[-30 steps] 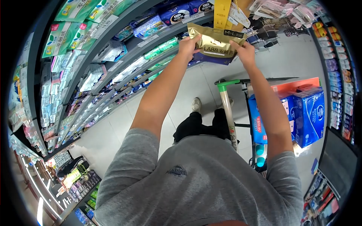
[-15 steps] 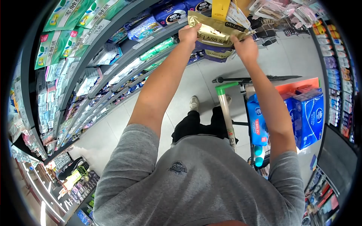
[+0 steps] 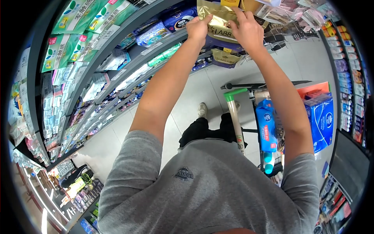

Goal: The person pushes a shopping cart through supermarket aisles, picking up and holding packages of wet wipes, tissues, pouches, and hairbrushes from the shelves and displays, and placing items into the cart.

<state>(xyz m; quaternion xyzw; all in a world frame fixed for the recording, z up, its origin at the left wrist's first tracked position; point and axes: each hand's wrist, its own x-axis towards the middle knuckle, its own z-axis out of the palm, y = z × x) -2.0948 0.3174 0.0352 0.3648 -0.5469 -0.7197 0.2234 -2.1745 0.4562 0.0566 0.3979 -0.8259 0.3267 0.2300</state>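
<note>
A gold package with a dark lower part (image 3: 222,28) is held up at the top centre, its printed face toward me. My left hand (image 3: 198,29) grips its left edge, thumb on the front. My right hand (image 3: 248,30) is at its right side, with the thumb on the front face and the fingers bent over the upper right part. Below the held package, a similar gold and purple package (image 3: 226,57) shows near the shelf end. Shelves of packs run along the left of my hands, with a blue pack (image 3: 178,19) nearest my left hand.
A cart with a green-cornered handle (image 3: 235,92) stands at my right, carrying a blue wrapped pack (image 3: 321,121) and a light-blue package (image 3: 266,126). Green packs (image 3: 78,17) fill the upper left shelf. Small hanging goods (image 3: 280,15) are at the top right.
The held package has moved up. My right hand has shifted from the package's right edge onto its upper right front, with its fingers now more spread. More of the similar package below is visible.
</note>
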